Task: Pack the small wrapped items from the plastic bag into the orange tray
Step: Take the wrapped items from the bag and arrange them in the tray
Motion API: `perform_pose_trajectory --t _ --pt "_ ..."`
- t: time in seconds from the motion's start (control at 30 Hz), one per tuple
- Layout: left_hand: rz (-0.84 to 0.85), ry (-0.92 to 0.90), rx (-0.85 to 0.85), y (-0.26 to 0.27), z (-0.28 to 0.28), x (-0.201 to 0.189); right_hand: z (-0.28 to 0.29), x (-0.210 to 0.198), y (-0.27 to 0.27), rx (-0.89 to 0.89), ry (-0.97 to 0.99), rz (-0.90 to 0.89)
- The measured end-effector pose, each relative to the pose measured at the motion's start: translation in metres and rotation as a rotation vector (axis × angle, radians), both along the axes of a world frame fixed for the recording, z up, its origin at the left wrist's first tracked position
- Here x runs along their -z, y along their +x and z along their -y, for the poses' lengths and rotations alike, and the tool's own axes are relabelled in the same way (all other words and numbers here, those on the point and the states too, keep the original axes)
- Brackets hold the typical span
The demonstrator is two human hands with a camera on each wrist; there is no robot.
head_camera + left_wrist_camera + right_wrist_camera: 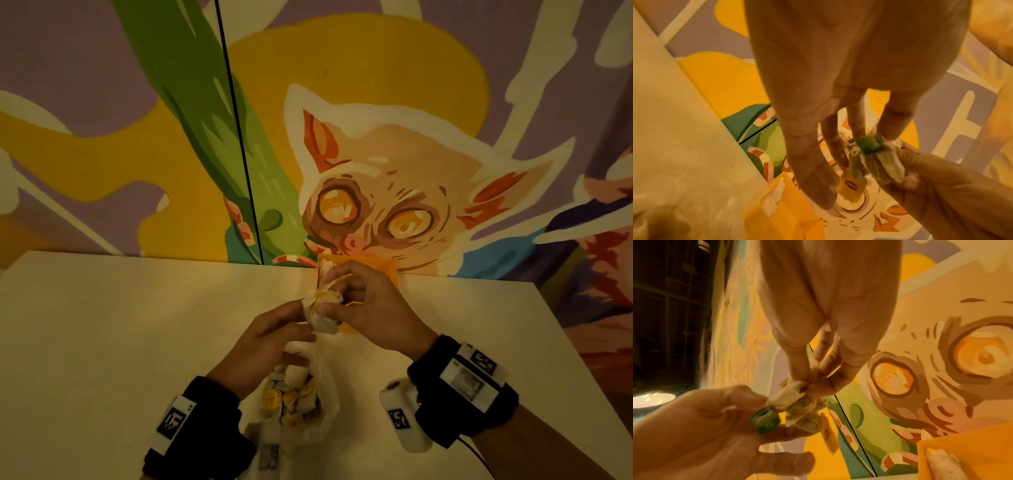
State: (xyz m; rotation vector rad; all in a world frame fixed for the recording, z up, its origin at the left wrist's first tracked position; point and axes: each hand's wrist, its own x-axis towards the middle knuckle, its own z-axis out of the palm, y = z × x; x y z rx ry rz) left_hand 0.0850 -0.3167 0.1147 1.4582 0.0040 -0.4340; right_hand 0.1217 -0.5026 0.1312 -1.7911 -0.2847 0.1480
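Observation:
A small wrapped item [323,310], white paper with yellow print and a green band [871,145], is held above the table between both hands. My left hand [306,322] pinches its near end by the green band [765,420]. My right hand [330,294] pinches the crumpled far end [812,382]. Right behind the hands lies the orange tray [388,272], against the wall, with one wrapped item [324,265] in its far left corner. The clear plastic bag [325,394] lies open under my left wrist and holds several wrapped items [291,394].
The pale table [120,325] stretches to the left, and its right edge [565,329] runs diagonally close to my right wrist. A painted mural wall [376,154] stands directly behind the tray.

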Motion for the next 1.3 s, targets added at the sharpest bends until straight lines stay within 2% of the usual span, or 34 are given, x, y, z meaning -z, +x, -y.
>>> perform_pose_trajectory --t 0.07,0.1,0.23,0.33,0.63,0.87,1.0,1.13,1.3 --pt "-0.074 -0.156 -0.050 0.000 0.004 0.003 0.001 0.004 0.005 0.055 0.007 -0.029" --pt "-0.048 -0.152 -0.082 0.001 0.008 0.005 0.002 0.006 0.006 0.066 0.000 -0.028" --pt "0.230 0.086 -0.137 0.011 0.018 0.014 0.003 0.012 0.013 0.035 -0.110 -0.035" --pt "0.253 0.159 -0.159 0.020 0.021 0.019 0.006 0.014 0.020 -0.044 -0.204 -0.038" --pt "0.179 0.156 -0.222 0.031 0.021 0.033 0.016 0.020 0.040 -0.111 -0.253 -0.061" --pt "-0.037 -0.075 -0.329 0.038 0.028 0.044 0.015 0.033 0.046 -0.078 -0.251 -0.053" --pt "-0.081 -0.116 -0.384 0.041 0.033 0.048 0.013 0.037 0.050 -0.052 -0.324 -0.039" --pt "-0.080 -0.064 -0.369 0.042 0.036 0.051 0.012 0.037 0.052 -0.096 -0.438 -0.028" --pt "-0.090 0.047 -0.267 0.043 0.040 0.052 0.016 0.043 0.061 -0.141 -0.472 -0.073"
